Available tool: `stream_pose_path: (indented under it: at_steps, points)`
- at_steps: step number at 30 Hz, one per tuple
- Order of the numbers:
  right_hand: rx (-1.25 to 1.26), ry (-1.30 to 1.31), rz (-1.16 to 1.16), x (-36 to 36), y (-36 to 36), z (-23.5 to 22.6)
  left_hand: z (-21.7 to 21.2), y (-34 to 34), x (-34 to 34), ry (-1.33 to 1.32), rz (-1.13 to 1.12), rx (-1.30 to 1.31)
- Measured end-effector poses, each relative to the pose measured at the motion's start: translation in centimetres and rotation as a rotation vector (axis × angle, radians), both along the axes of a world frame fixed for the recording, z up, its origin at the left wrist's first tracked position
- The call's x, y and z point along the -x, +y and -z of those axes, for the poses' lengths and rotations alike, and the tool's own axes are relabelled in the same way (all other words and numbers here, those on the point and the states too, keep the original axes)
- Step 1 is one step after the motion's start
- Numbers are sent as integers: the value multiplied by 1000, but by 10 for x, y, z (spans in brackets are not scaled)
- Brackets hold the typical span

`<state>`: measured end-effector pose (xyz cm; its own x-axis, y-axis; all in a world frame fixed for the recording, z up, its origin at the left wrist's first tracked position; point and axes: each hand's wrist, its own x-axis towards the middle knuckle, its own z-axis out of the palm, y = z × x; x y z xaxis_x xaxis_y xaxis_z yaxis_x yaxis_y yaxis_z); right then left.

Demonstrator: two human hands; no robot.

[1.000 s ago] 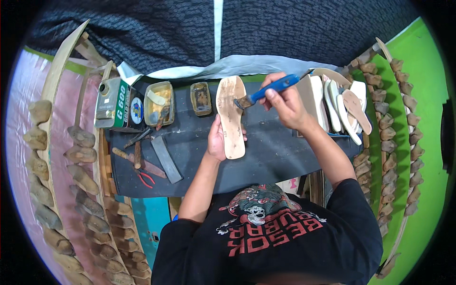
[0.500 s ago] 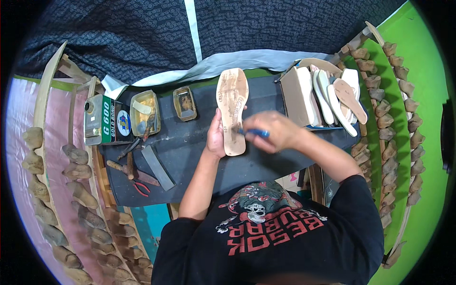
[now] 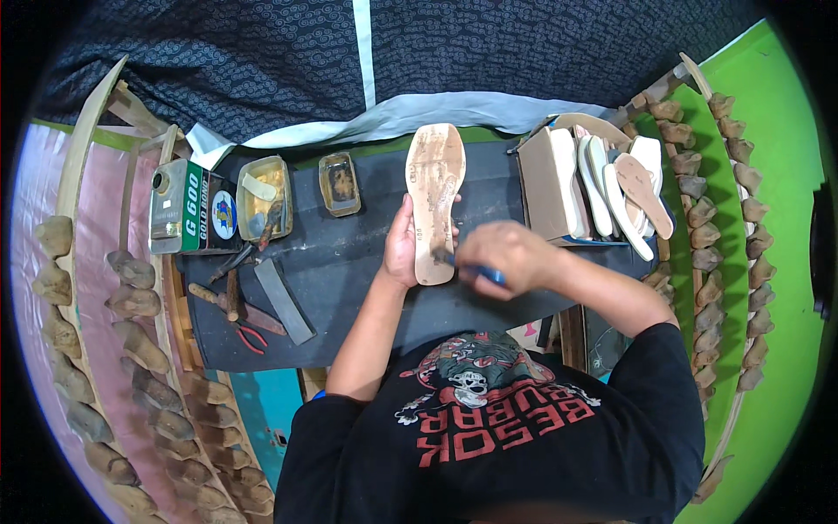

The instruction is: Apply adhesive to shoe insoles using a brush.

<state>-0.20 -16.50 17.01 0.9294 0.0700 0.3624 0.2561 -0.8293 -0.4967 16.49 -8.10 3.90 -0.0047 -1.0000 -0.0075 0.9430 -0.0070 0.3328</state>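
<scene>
My left hand [image 3: 401, 249] holds a tan shoe sole [image 3: 436, 162] upright over the dark table, gripping its lower half from the left, fingertips showing at its right edge. Brown smears and pencil-like marks cover the sole's face. In my right hand [image 3: 515, 258] is a blue-handled brush [image 3: 487, 275], the hand closed round it. The brush's dark tip meets the lower part of the sole; motion blurs the hand and handle.
A metal can [image 3: 194, 208] and two yellowish tubs, one of them a small tub [image 3: 340, 185], stand at the back left. Nearer lie a grey flat bar [image 3: 285, 302], red-handled pliers [image 3: 251, 337] and other tools. A cardboard box [image 3: 548, 188] of soles stands right. Racks of shoe lasts [image 3: 705, 259] flank the table.
My right hand has moved slightly down and to the right, bringing the brush lower on the sole. The view has shifted a little; my left hand keeps its hold.
</scene>
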Motion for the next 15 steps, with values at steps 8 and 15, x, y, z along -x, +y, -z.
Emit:
stream_pose_path:
  at_steps: [8, 15]
  points:
    - [121, -44, 41, -2, 12, 12, 5, 1, 1, 39, -38, -25]
    - [84, -46, 22, -17, 11, 5, 15, 12, -7, 125, 16, -8]
